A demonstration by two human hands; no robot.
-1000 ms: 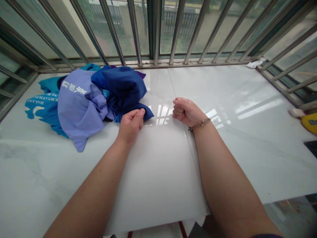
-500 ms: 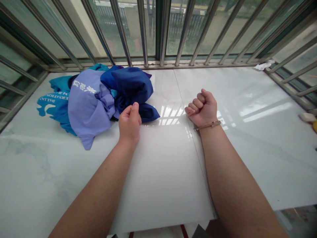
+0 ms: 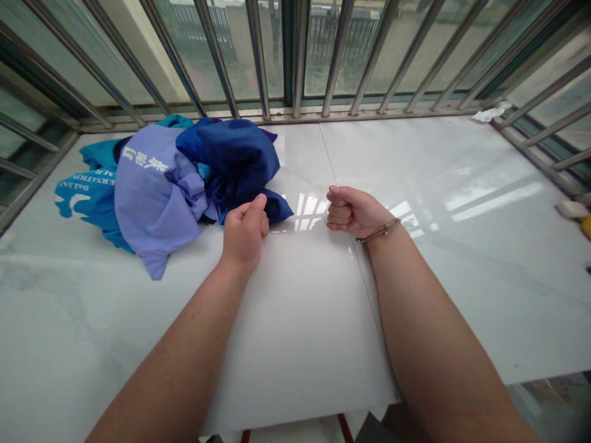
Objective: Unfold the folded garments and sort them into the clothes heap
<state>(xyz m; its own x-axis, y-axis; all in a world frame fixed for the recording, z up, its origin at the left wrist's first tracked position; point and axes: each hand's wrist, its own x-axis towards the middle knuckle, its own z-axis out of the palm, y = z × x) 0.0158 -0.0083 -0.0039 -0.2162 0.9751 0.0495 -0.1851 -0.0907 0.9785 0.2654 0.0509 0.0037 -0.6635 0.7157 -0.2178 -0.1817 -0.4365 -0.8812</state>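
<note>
A heap of clothes lies at the back left of the white marble slab (image 3: 462,234): a dark blue garment (image 3: 235,163) on top, a lavender shirt (image 3: 148,197) with white lettering, and a teal shirt (image 3: 85,187) beneath. My left hand (image 3: 244,232) rests on the slab as a closed fist, thumb up, right at the near corner of the dark blue garment; I cannot see cloth inside it. My right hand (image 3: 351,211), with a thin bracelet (image 3: 378,231) on the wrist, is a closed fist on the bare slab, holding nothing visible.
Metal window bars (image 3: 295,61) fence the slab at the back and both sides. A crumpled white scrap (image 3: 489,114) lies in the far right corner. A pale block (image 3: 571,209) and a yellow object (image 3: 587,226) sit at the right edge. The slab's front edge drops off near me.
My right fist, lifted with knuckles up half a second ago, has come back down and turned onto its side. My left fist has stayed by the dark blue garment's corner.
</note>
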